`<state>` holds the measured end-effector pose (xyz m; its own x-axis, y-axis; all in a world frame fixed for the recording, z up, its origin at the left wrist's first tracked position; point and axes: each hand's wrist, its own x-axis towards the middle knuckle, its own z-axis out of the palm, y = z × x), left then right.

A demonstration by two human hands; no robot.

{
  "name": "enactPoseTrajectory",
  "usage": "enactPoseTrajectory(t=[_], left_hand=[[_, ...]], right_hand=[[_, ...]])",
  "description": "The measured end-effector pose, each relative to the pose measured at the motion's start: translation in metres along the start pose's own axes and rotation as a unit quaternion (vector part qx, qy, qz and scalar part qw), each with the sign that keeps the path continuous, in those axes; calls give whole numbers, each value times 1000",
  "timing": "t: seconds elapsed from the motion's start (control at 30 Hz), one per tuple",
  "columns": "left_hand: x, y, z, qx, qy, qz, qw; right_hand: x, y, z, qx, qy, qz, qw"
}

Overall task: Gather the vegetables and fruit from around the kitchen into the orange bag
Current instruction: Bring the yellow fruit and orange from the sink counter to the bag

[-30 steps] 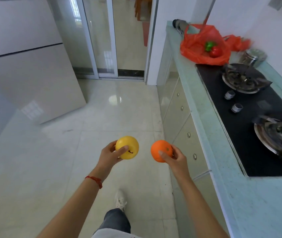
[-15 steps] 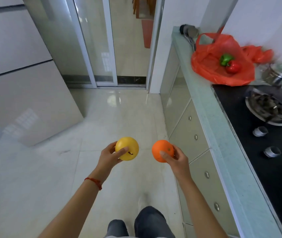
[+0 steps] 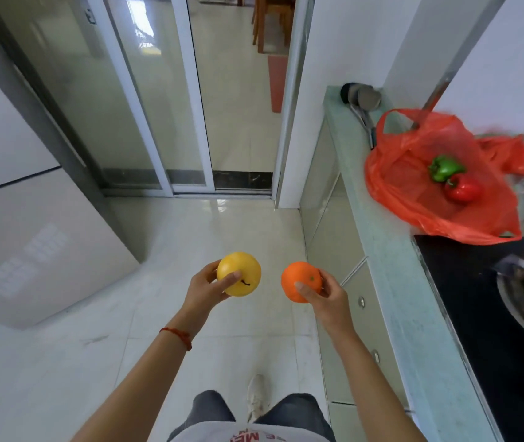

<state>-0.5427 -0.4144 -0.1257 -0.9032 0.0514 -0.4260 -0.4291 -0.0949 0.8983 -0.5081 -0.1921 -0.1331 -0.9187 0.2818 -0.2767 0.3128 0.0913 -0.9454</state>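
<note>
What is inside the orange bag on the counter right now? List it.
Inside the orange bag, a green pepper and a red pepper lie touching. The bag's folds hide its far corners, so anything beneath or behind the peppers cannot be seen.

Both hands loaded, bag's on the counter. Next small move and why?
Probably swing the right hand with the orange up and right over the open orange bag. It is the nearer hand; the bag lies open on the counter, holding a green pepper and a red pepper. The left hand still grips the yellow fruit.
</note>
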Motion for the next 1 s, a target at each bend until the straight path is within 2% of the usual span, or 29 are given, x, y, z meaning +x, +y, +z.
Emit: enactPoseTrajectory(t=[0.17,0.5,0.77,1.0], left_hand=[[59,26,18,12,-3,-3,1000],[189,74,50,43,-91,-14,995],[304,127,96,130,-204,-22,970],[342,141,153,174,-333,-54,925]], right_hand=[[59,-18,2,2,15,9,1000],[159,-44,9,24,104,15,994],[223,-72,16,73,238,37,968],[219,-74,1,109,385,91,912]])
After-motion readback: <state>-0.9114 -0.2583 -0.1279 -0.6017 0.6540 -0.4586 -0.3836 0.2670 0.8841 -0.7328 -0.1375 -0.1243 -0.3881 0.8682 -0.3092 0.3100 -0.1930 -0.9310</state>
